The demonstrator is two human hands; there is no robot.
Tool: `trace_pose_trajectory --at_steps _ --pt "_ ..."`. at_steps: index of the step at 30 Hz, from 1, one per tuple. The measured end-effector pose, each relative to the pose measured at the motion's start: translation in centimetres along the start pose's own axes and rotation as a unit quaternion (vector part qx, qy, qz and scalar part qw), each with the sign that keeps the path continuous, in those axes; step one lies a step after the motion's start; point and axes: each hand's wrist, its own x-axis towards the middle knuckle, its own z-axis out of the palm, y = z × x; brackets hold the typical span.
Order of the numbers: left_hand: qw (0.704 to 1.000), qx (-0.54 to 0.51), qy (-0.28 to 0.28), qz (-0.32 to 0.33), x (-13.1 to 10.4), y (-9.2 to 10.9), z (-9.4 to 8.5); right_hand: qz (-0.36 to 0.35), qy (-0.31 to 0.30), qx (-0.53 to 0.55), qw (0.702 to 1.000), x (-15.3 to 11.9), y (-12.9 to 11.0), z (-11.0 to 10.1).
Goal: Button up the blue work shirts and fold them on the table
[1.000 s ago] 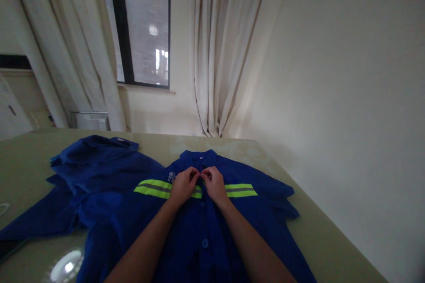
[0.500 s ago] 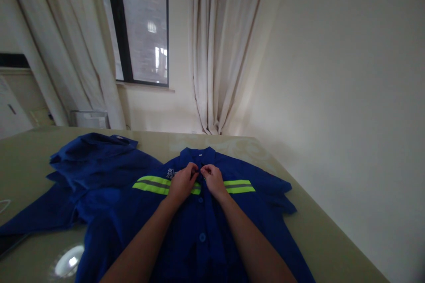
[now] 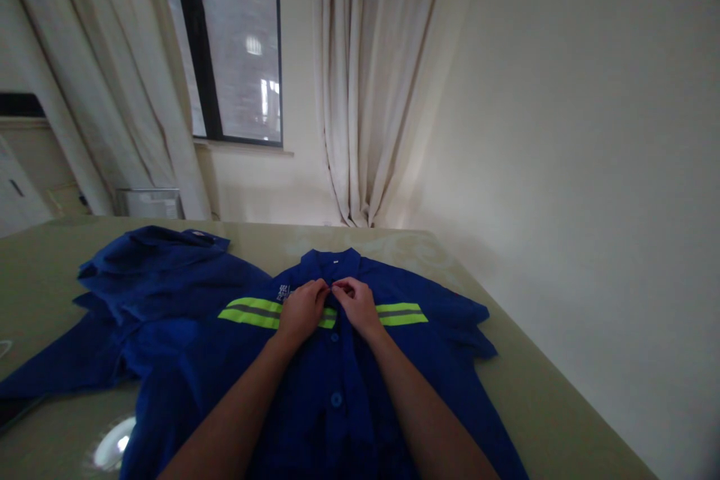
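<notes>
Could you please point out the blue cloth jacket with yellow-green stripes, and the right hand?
Blue cloth jacket with yellow-green stripes (image 3: 349,366): head view, on its front.
Right hand (image 3: 358,308): head view, on its back.

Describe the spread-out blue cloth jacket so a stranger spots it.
On the greenish table, look right of the crumpled blue cloth heap. The blue cloth jacket lies spread out, a bare left hand and right hand at its front. A lime-yellow, grey-striped chest band sets it apart from the heap.
</notes>
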Motion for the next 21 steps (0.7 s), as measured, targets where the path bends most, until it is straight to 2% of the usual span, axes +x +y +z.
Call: trace_pose_trajectory --at_steps 11,17,21 --pt "0.999 -0.029 0.003 -0.017 0.1 -0.5 0.5 -0.006 0.019 -0.017 1.000 -0.2 -0.1 0.2" --pt "0.998 0.013 0.034 0.055 0.0 -0.1 0.8 -0.003 0.011 -0.061 0.998 0.3 1.0 0.5" --pt "0.995 0.053 -0.002 0.084 0.6 0.0 1.1 -0.011 0.011 -0.140 0.990 1.5 1.6 0.5"
